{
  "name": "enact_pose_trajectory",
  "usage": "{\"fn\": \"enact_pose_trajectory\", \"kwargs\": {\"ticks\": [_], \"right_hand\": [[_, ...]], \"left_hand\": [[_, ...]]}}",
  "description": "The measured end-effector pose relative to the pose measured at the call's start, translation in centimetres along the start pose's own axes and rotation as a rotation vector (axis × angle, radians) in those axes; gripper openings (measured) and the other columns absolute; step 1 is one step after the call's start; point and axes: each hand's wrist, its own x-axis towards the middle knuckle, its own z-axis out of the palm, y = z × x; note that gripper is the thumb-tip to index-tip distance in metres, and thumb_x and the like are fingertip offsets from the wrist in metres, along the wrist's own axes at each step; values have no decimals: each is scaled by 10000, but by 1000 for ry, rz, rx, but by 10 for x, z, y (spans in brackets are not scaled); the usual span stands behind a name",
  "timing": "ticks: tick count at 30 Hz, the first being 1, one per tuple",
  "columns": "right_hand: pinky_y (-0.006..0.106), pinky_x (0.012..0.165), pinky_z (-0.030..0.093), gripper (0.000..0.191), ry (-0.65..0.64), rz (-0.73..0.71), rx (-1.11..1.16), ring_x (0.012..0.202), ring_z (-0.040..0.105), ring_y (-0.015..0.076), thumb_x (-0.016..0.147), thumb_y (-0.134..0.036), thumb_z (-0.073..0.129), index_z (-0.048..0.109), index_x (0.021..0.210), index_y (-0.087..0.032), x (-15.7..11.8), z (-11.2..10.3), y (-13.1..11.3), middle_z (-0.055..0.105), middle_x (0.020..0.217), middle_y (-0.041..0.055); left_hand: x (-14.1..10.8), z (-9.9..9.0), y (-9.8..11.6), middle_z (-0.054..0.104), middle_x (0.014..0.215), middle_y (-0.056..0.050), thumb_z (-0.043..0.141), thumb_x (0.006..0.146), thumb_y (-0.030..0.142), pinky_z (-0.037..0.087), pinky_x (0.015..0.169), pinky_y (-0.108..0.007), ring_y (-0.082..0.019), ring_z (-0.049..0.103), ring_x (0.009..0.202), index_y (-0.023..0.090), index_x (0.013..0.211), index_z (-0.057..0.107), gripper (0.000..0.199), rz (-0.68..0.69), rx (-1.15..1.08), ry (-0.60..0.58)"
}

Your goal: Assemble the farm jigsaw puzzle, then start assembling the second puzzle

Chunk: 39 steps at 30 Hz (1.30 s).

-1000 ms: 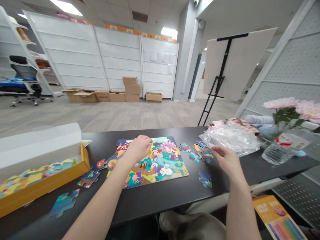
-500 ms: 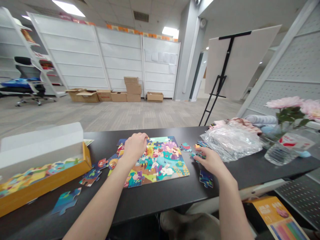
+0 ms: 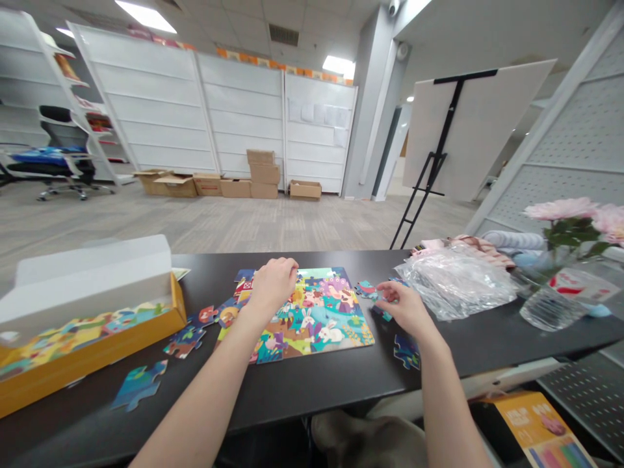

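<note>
A colourful jigsaw puzzle (image 3: 316, 318) with rabbits and other animals lies partly joined on the dark table. My left hand (image 3: 275, 283) rests over its upper left part, fingers curled downward; whatever is under the fingertips is hidden. To the right of the puzzle, my right hand (image 3: 407, 309) has thumb and forefinger drawn together on a puzzle piece, mostly hidden by the fingers. A teal and red piece (image 3: 365, 290) lies just left of that hand, and a dark blue piece (image 3: 406, 351) is below it. More loose pieces (image 3: 185, 340) lie left of the puzzle.
An open yellow box (image 3: 92, 348) of pieces stands at the left, with a single blue piece (image 3: 139, 385) in front. Clear plastic packaging (image 3: 458, 283), a water bottle (image 3: 556, 299) and pink flowers (image 3: 560, 209) are at the right. Below sits an orange box (image 3: 536, 422).
My right hand's fingers have drawn closer together over the loose pieces. My left hand stays over the puzzle's upper left. The whole view has shifted slightly.
</note>
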Motion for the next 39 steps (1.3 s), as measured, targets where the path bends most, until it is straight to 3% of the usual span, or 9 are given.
{"fn": "enact_pose_trajectory", "kwargs": {"ticks": [3, 6, 10, 13, 17, 23, 28, 35, 39], "right_hand": [[304, 654, 497, 250, 40, 36, 171, 663, 631, 183, 730, -356, 678, 705, 902, -177, 4, 2, -12, 662, 724, 28], [279, 587, 478, 317, 60, 51, 351, 638, 623, 173, 714, -419, 715, 698, 898, -161, 6, 10, -33, 665, 748, 40], [259, 578, 475, 327, -52, 11, 559, 637, 609, 151, 714, -434, 740, 707, 880, -154, 8, 35, -67, 663, 748, 29], [250, 568, 473, 295, -159, -9, 631, 631, 604, 141, 725, -409, 732, 710, 871, -154, 11, 56, -87, 667, 743, 22], [259, 572, 485, 244, -181, -17, 598, 622, 618, 149, 735, -368, 701, 694, 853, -155, 16, 73, -97, 669, 719, 20], [307, 660, 518, 164, -81, 4, 298, 719, 682, 199, 803, -302, 605, 688, 849, -167, 14, 77, -89, 738, 824, 78], [307, 669, 515, 192, -106, -24, 239, 713, 685, 203, 838, -337, 578, 691, 858, -183, 4, 73, -82, 744, 810, 67], [293, 667, 512, 181, -88, -10, 180, 719, 687, 198, 846, -319, 568, 691, 841, -187, 2, 67, -79, 744, 805, 58], [295, 698, 509, 170, -86, -1, 169, 731, 690, 189, 856, -309, 572, 695, 845, -191, 0, 64, -78, 750, 816, 48]], "left_hand": [[1, 3, 2, 750, 1002, -77, 478, 951, 239, 533, 848, -367, -260, 689, 969, 208, 1000, 714, 243, -12, -72, 16], [3, 7, 6, 762, 1019, -67, 536, 923, 253, 542, 881, -356, -235, 706, 968, 197, 990, 713, 197, 14, -388, -12], [3, 7, 12, 769, 1021, -74, 628, 874, 345, 574, 819, -312, -203, 728, 907, 170, 1006, 699, 231, 114, -912, -232], [2, 7, 11, 772, 921, -82, 668, 838, 336, 582, 742, -303, -203, 736, 834, 143, 1074, 681, 305, 109, -1093, -409], [3, 9, 1, 758, 799, -59, 677, 802, 256, 570, 683, -283, -186, 726, 744, 130, 1057, 696, 285, 65, -1087, -453], [5, 12, -16, 768, 855, -71, 604, 815, 176, 573, 741, -280, -187, 726, 810, 134, 998, 730, 226, 14, -882, -297], [7, 14, -21, 778, 919, -81, 545, 852, 161, 572, 768, -294, -197, 724, 833, 148, 1011, 747, 258, -32, -743, -211], [6, 29, -9, 780, 964, -100, 586, 814, 111, 585, 736, -269, -184, 741, 806, 126, 1070, 722, 290, -17, -759, -268], [3, 34, -3, 777, 965, -95, 630, 765, 85, 585, 729, -257, -172, 743, 780, 124, 990, 718, 244, 22, -755, -303]]}}
